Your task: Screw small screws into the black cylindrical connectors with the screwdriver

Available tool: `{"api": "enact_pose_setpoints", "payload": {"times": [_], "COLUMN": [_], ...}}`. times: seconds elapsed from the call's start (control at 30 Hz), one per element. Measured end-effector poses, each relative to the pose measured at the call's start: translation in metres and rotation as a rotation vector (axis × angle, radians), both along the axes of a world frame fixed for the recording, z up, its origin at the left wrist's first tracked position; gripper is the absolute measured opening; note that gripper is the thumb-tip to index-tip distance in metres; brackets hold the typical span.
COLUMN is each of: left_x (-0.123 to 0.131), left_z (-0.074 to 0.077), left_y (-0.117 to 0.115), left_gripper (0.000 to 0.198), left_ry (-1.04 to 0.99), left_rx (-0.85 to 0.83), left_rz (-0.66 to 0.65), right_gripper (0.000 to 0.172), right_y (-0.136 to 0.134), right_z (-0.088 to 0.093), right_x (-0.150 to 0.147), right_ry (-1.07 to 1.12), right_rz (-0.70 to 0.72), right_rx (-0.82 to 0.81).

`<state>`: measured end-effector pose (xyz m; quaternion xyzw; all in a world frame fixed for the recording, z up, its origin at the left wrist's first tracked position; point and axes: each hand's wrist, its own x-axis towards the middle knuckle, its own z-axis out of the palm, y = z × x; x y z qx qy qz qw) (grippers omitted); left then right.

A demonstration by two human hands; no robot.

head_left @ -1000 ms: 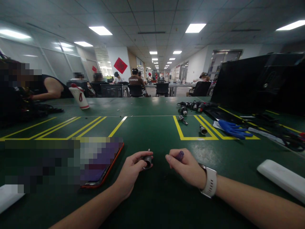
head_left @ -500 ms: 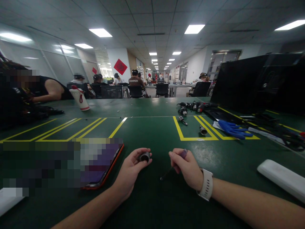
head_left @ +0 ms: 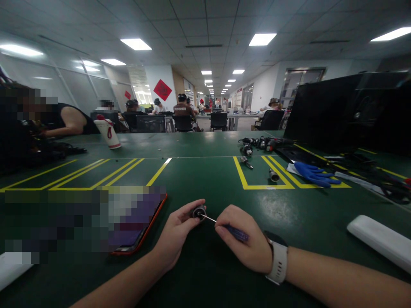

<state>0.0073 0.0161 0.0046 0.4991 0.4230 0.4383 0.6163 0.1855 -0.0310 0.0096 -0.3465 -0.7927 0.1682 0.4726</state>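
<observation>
Between the fingers and thumb of my left hand (head_left: 180, 224) is a small grey metal ring-shaped part (head_left: 199, 211), its open end facing me and to the right. My right hand (head_left: 245, 239) is closed round the purple handle of a screwdriver (head_left: 236, 233). The thin shaft points left, and its tip is inside the opening of the metal part. Whatever the tip touches in there is too small to tell. A white watch is on my right wrist.
An orange-edged purple case (head_left: 141, 226) lies left of my left hand. Further back are a metal cylinder (head_left: 273, 175), a small metal part (head_left: 246, 162), a blue glove (head_left: 314, 174) and a white cup (head_left: 108, 132). A white object (head_left: 380, 239) lies at right. A person sits at far left.
My right hand has turned, so the screwdriver, which pointed down toward the table, now points left with its tip in the metal part. My left hand has tilted the part slightly.
</observation>
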Motion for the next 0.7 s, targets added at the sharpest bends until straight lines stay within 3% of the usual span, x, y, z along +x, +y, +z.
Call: {"api": "enact_pose_setpoints", "payload": {"times": [0.4,0.7], "left_x": [0.002,0.0015], "left_z": [0.0032,-0.0025], "left_y": [-0.0039,-0.0009], "left_gripper": [0.038,0.033], "left_ry": [0.08,0.176], "left_rx": [0.079,0.147], "left_rz": [-0.015,-0.001], "right_gripper": [0.009,0.008], "right_y": [0.0004,0.0008], "right_z": [-0.0046,-0.0045], "right_x": [0.0002,-0.002], "right_ry": [-0.094,-0.127], "right_rz": [-0.014,0.006], "right_rx": [0.034,0.098]}}
